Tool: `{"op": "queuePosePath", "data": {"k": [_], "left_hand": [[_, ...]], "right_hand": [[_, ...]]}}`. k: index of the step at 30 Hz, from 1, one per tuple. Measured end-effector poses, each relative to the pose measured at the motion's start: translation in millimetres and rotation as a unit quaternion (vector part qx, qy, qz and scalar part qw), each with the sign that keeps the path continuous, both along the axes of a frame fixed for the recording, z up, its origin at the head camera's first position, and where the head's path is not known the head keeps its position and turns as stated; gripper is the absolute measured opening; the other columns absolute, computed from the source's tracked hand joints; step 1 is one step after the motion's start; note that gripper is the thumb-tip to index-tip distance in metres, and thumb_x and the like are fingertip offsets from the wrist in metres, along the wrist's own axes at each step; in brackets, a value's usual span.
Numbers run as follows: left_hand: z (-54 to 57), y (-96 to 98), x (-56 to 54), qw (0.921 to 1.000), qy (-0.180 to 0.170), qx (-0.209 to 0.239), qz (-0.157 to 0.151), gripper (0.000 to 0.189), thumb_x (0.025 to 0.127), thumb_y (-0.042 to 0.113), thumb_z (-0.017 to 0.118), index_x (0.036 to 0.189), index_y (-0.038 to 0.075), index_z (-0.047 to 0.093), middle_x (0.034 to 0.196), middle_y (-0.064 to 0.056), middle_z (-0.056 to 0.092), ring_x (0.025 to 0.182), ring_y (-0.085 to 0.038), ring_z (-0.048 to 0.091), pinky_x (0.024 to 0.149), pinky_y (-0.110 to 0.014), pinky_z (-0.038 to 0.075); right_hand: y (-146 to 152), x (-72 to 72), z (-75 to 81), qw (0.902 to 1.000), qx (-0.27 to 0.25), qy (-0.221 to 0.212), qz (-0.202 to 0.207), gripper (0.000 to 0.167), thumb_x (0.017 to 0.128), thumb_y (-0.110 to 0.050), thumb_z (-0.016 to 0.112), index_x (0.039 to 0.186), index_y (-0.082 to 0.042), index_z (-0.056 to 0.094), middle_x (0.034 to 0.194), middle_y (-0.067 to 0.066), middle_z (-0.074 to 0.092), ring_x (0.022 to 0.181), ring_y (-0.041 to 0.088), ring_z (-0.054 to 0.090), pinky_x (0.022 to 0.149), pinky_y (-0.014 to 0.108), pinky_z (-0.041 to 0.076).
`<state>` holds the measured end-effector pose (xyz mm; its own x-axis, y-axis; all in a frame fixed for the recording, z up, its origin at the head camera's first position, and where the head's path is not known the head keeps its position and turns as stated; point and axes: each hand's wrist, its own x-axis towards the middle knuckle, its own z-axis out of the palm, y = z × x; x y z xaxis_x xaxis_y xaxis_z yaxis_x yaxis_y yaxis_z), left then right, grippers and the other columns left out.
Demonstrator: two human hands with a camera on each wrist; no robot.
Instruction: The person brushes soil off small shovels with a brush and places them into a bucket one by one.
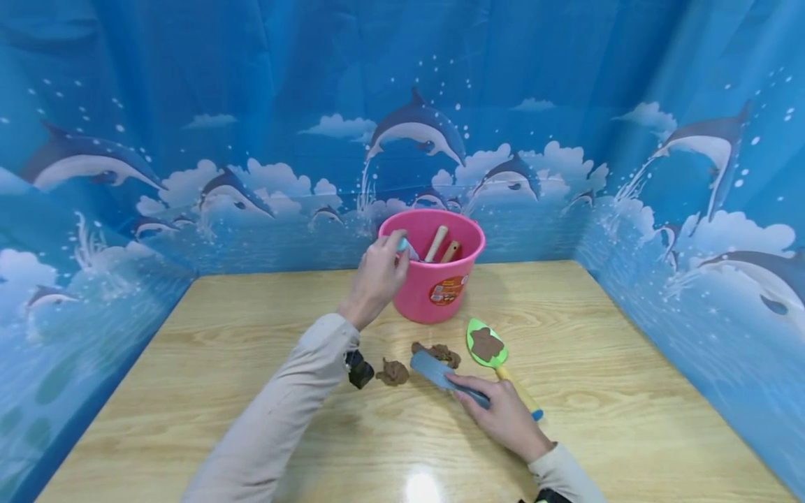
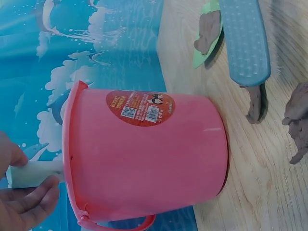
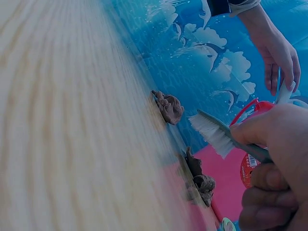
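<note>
L hand [image 1: 379, 272] w/ handle [image 2: 37, 173], end unseen

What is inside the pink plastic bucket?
Inside the pink plastic bucket: a slim cream handle and a tan wooden-looking handle. The left hand pinches a pale cylindrical handle at the rim. The bucket's side hides the handles' lower ends, the floor and anything lying there.

Blue dolphin-print backdrop [image 1: 295, 77], pale wood-grain tabletop [image 1: 597, 377], bright light reflection [image 1: 421, 487]
</note>
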<state>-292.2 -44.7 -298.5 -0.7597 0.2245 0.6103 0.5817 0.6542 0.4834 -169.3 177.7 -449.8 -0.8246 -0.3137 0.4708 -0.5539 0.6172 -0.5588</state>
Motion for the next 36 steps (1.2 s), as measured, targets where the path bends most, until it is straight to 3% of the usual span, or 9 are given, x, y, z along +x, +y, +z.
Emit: {"op": "queuePosePath", "data": {"k": [6, 11, 14, 20, 28, 31, 33, 36], "left_hand": [[-0.2, 2.6, 0.0, 0.9999, 0.004, -0.005, 0.01, 0.035, 0.099, 0.01, 0.05, 0.133, 0.001, 0.051, 0.105, -0.017, 0.064, 0.086, -0.024, 0.066, 0.072, -0.029, 0.058], [-0.1, 4.3, -0.2, 0.9998, -0.009, -0.009, 0.018, 0.036, 0.1, 0.01, 0.049, 0.135, 0.002, 0.051, 0.111, -0.018, 0.064, 0.094, -0.026, 0.066, 0.077, -0.032, 0.058], [-0.6, 5.1, -0.6, 0.9993, -0.018, -0.02, 0.025, 0.032, 0.1, 0.009, 0.049, 0.13, 0.001, 0.056, 0.112, -0.018, 0.064, 0.096, -0.026, 0.066, 0.077, -0.032, 0.058], [-4.0, 6.0, -1.6, 0.9983, -0.032, -0.045, 0.019, 0.025, 0.096, 0.005, 0.053, 0.117, -0.001, 0.064, 0.107, -0.015, 0.066, 0.091, -0.023, 0.066, 0.07, -0.028, 0.058], [-6.2, 7.7, -1.5, 0.9948, -0.065, -0.078, -0.006, 0.033, 0.095, 0.004, 0.053, 0.127, -0.001, 0.058, 0.109, -0.015, 0.065, 0.085, -0.02, 0.066, 0.065, -0.025, 0.057], [-8.6, 5.8, -1.6, 0.9957, -0.053, -0.075, -0.009, 0.031, 0.094, 0.002, 0.052, 0.124, -0.002, 0.059, 0.11, -0.016, 0.065, 0.091, -0.023, 0.066, 0.072, -0.029, 0.057], [-12.1, 2.0, -1.0, 0.9977, -0.035, -0.058, -0.009, 0.029, 0.093, 0.0, 0.052, 0.12, -0.003, 0.061, 0.11, -0.017, 0.065, 0.095, -0.026, 0.065, 0.075, -0.033, 0.057], [-20.9, -6.2, 0.3, 0.9996, -0.005, -0.028, 0.001, 0.026, 0.092, -0.002, 0.052, 0.115, -0.004, 0.063, 0.11, -0.019, 0.064, 0.097, -0.029, 0.063, 0.08, -0.037, 0.056]], "right_hand": [[0, 0.3, 0.1, 1.0, 0.001, 0.009, 0.001, 0.032, 0.086, -0.014, 0.072, 0.117, -0.018, 0.07, 0.109, 0.004, 0.071, 0.053, -0.006, 0.049, 0.065, 0.023, 0.053], [0, 1.8, 0.2, 0.9998, 0.006, 0.017, 0.0, 0.031, 0.086, -0.015, 0.073, 0.117, -0.019, 0.07, 0.11, 0.001, 0.071, 0.08, 0.003, 0.066, 0.075, 0.029, 0.057], [-1, 2.6, 0.3, 0.9998, 0.006, 0.018, 0.001, 0.031, 0.086, -0.015, 0.072, 0.116, -0.019, 0.07, 0.11, 0.0, 0.07, 0.094, 0.011, 0.068, 0.082, 0.033, 0.057], [0, 2.7, -0.3, 0.9998, 0.01, 0.017, -0.003, 0.031, 0.086, -0.016, 0.072, 0.117, -0.019, 0.07, 0.11, -0.001, 0.07, 0.095, 0.013, 0.068, 0.081, 0.033, 0.057], [1, 2.2, -0.2, 0.9998, 0.013, 0.018, 0.002, 0.03, 0.087, -0.016, 0.072, 0.117, -0.019, 0.07, 0.111, 0.0, 0.07, 0.096, 0.013, 0.068, 0.082, 0.033, 0.057], [1, 1.9, -0.1, 0.9998, 0.004, 0.021, 0.001, 0.031, 0.086, -0.014, 0.072, 0.117, -0.018, 0.07, 0.11, 0.003, 0.07, 0.076, 0.003, 0.066, 0.076, 0.029, 0.057], [3, 0.3, -0.1, 0.9995, -0.008, 0.029, -0.001, 0.032, 0.086, -0.012, 0.072, 0.117, -0.018, 0.07, 0.108, 0.004, 0.071, 0.058, -0.005, 0.055, 0.065, 0.022, 0.055], [10, -2.9, 3.1, 0.999, -0.027, 0.03, -0.021, 0.032, 0.087, -0.012, 0.071, 0.119, -0.018, 0.069, 0.076, -0.001, 0.07, 0.042, -0.007, 0.03, 0.048, 0.018, 0.043]]}}
